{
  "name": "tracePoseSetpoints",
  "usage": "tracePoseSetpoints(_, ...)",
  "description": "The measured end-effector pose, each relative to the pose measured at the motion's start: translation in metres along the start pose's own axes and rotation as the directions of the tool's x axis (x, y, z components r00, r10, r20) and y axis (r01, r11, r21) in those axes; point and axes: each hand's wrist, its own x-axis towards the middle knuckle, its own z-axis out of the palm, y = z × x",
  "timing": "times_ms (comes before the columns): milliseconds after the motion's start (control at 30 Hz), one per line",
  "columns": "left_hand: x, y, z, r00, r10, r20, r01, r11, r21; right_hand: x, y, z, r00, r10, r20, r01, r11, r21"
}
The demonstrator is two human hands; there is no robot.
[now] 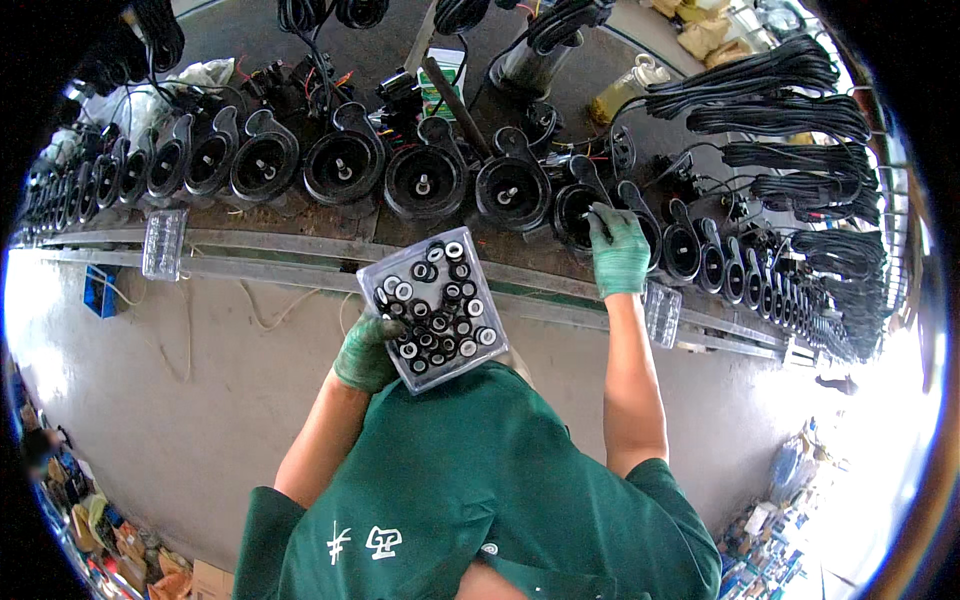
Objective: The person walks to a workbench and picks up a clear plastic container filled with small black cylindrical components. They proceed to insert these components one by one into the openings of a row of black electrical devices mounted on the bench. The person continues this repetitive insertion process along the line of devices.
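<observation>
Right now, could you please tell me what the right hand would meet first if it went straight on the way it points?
The right hand would most likely meet the round black housing it reaches over; whether it already touches that is unclear from this view.

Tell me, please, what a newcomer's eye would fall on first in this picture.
Probably the clear tray of small dark-and-pale rings, held by the green-gloved left hand before the torso. Next, the long row of round black housings along the bench, with the right hand at one right of centre.
</observation>
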Motion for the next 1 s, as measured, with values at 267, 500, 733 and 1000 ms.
tracePoseSetpoints(267,0.015,-0.046,0.032,0.985,0.146,-0.089,-0.142,0.989,0.053,-0.004,0.037,0.015,0.974,-0.164,0.154,0.160,0.986,0.041)
tracePoseSetpoints(500,0.033,-0.076,0.089,0.986,0.164,0.038,-0.166,0.985,0.054,0.002,-0.002,-0.030,0.942,-0.298,0.155,0.218,0.894,0.392)
tracePoseSetpoints(733,0.046,-0.101,0.093,0.992,0.125,0.013,-0.126,0.988,0.090,-0.004,-0.051,-0.040,0.626,-0.688,0.368,0.567,0.725,0.391)
tracePoseSetpoints(1000,0.054,-0.112,0.097,0.997,0.073,-0.034,-0.067,0.983,0.169,-0.005,-0.035,-0.051,0.721,-0.572,0.392,0.382,0.800,0.463)
